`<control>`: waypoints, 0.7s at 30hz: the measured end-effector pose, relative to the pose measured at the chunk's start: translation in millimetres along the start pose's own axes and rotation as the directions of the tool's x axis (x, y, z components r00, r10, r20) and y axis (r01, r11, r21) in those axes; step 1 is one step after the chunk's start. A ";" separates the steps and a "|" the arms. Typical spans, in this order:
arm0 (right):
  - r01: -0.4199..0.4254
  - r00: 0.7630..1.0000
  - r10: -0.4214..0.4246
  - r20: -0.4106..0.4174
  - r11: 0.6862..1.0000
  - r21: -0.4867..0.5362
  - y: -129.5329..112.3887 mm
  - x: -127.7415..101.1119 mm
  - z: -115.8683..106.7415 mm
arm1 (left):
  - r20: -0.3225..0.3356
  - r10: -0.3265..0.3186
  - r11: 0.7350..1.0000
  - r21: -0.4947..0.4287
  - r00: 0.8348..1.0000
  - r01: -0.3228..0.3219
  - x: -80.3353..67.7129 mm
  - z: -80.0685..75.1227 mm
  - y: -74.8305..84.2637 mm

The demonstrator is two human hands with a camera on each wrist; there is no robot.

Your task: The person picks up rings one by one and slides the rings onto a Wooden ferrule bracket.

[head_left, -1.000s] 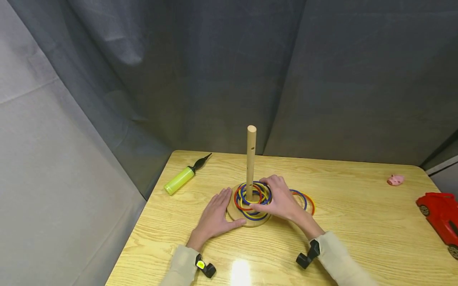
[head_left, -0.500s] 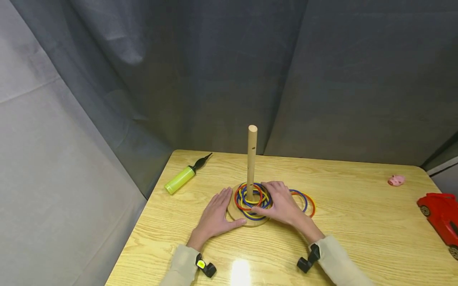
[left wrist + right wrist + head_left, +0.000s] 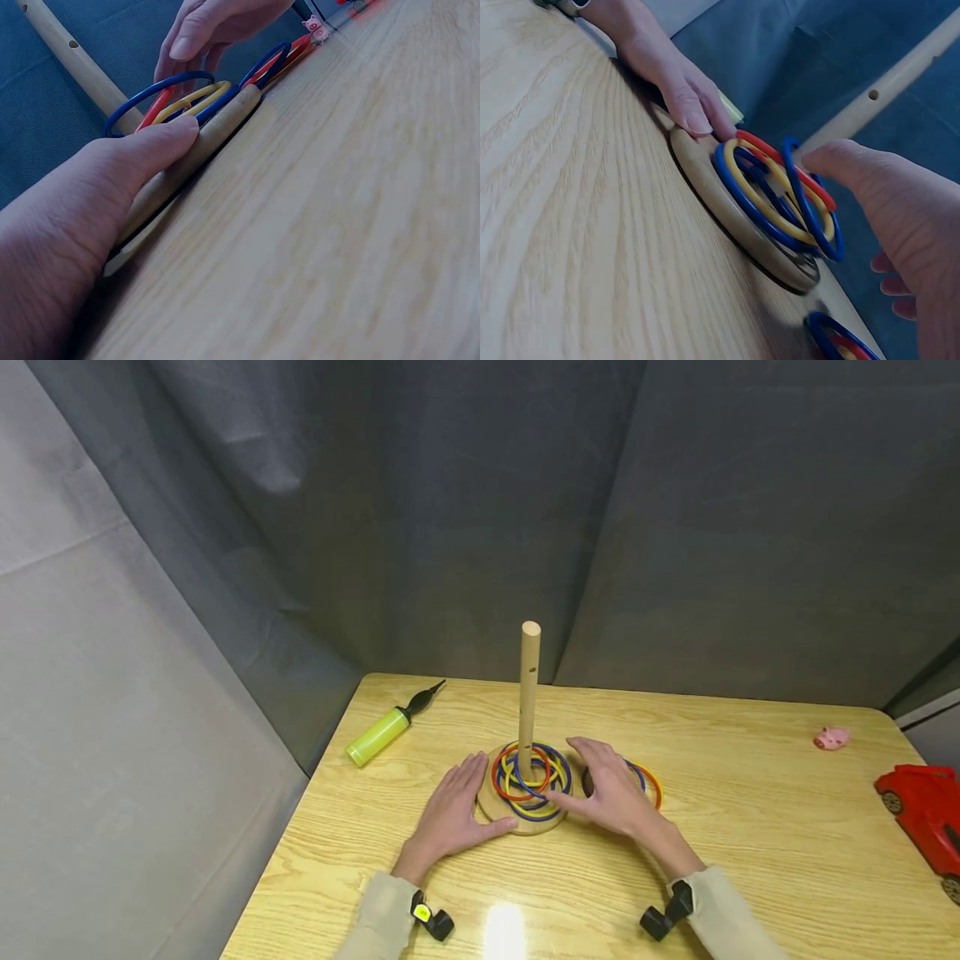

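A round wooden base [image 3: 491, 804] with an upright wooden peg [image 3: 528, 693] stands on the table. Several red, yellow and blue rings [image 3: 739, 180] lie loosely heaped round the peg's foot, one blue ring tilted up over the others. My left hand [image 3: 448, 814] rests against the base's left side, fingers straight along the edge and thumb on its front rim. On the other side, my right hand [image 3: 617, 795] hovers with thumb and fingers spread apart, holding nothing. Its thumb tip reaches right up to the heap's edge in the head view.
More rings [image 3: 658, 793] lie on the table right of the base, partly behind my right hand. A green hand pump [image 3: 377, 739] lies back left. Far right are a small pink pig [image 3: 832, 738] and a red toy car [image 3: 922, 827]. A dark curtain hangs behind the table.
My right hand has drawn back to the right, its fingers coming away from the ring heap, which stays round the peg. My left hand keeps its place at the base.
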State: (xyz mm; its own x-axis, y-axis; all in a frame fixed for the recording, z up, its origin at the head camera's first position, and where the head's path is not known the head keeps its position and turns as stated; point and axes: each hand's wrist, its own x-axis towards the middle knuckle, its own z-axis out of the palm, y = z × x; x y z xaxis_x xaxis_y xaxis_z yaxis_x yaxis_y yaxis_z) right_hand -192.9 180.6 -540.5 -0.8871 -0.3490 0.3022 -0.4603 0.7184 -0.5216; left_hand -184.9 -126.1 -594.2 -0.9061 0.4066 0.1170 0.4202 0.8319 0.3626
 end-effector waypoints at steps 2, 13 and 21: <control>-0.012 1.000 0.012 -0.005 1.000 -0.009 3.9 -3.7 -3.9 | 0.002 -0.001 1.000 -0.001 1.000 0.001 0.4 0.0 0.3; -0.064 0.997 0.062 -0.035 0.996 -0.057 29.7 -22.2 -18.9 | -0.005 0.002 1.000 -0.008 1.000 -0.002 0.1 -0.5 2.0; -0.117 0.993 0.115 -0.018 0.983 -0.139 51.0 -32.9 -19.5 | -0.001 0.000 1.000 -0.007 1.000 0.000 0.0 0.0 0.5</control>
State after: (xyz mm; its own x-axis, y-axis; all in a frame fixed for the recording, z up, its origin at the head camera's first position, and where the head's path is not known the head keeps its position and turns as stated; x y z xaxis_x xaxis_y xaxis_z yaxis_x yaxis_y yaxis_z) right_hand -186.5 240.5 -561.5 -0.9334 -0.2530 0.2545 -0.3444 0.8309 -0.4370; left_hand -184.7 -125.7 -594.0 -0.9059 0.4068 0.1177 0.4202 0.8289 0.3693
